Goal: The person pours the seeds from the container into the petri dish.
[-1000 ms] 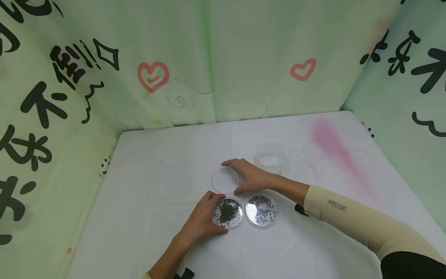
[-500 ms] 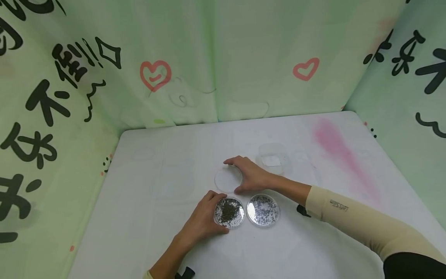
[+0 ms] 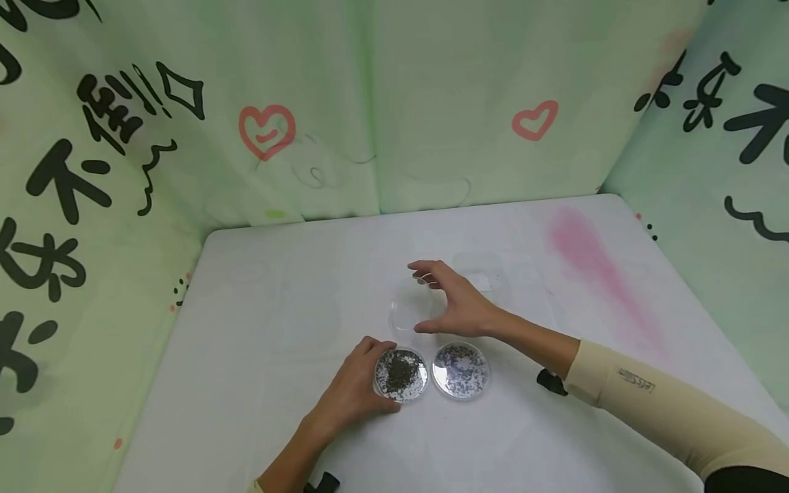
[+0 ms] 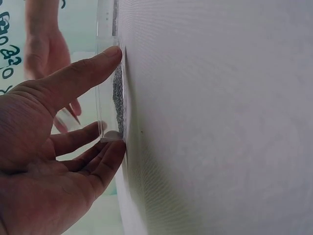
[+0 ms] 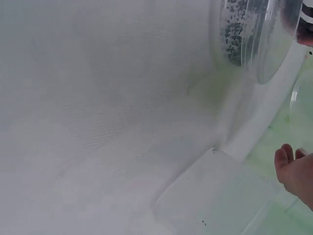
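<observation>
My left hand (image 3: 351,387) grips a clear round petri dish (image 3: 401,374) holding dark granules, thumb at its near side and fingers round its far side. In the left wrist view the dish (image 4: 110,93) is seen edge-on, low at the white tabletop, with a layer of grey grains. Beyond it my right hand (image 3: 459,301) holds a thin clear petri dish lid (image 3: 408,309) by its rim between thumb and fingers, tilted and raised. Right beside the left-hand dish stands a second round dish (image 3: 461,370) with scattered dark flecks under a shiny top.
A clear square plastic box (image 5: 210,196) lies on the white table (image 3: 296,301) behind the right hand, partly hidden by it in the head view. Green cloth walls (image 3: 320,109) with drawings rise behind and at both sides. A pink stain (image 3: 592,260) marks the table's right.
My right hand has lifted away from the table and shifted slightly back and right, with the lid tilting in its grip. The left hand and both dishes have stayed put.
</observation>
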### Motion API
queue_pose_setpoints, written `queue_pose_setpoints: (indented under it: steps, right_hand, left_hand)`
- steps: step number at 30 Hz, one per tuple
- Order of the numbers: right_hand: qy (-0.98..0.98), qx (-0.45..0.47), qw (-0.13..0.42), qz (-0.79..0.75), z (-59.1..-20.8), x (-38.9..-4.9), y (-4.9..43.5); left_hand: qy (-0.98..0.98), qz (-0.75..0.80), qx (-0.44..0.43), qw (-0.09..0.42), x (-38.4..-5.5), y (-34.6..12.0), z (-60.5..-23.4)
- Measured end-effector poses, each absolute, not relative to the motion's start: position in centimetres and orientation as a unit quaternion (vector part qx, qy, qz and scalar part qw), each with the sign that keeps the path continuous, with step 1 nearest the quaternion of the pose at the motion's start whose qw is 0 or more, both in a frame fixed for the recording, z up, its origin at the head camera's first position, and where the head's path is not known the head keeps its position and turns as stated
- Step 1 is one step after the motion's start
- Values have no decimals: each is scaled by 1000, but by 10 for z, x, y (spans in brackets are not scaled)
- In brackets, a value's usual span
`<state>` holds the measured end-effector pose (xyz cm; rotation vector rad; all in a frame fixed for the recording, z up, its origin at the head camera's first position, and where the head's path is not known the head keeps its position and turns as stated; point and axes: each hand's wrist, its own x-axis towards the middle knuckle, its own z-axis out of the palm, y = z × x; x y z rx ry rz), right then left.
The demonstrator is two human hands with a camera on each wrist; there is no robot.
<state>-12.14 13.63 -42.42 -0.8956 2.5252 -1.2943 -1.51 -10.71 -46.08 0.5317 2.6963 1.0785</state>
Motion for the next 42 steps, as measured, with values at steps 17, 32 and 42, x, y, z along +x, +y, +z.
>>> queue_pose_setpoints:
  steps: [17,32,42]
  right_hand:
    - [816,-283,150,-481,-410,-96,161]
    - [808,-297,142,-489,-415,-91,168]
    - [789,-285,112,-533,-420,-88,175]
  left_hand:
    - [912,362,168,97,-17,-108,-459]
    - [909,365,173,101,-15,-106,-458]
    - [910,364,176,95,-14,-105,-458]
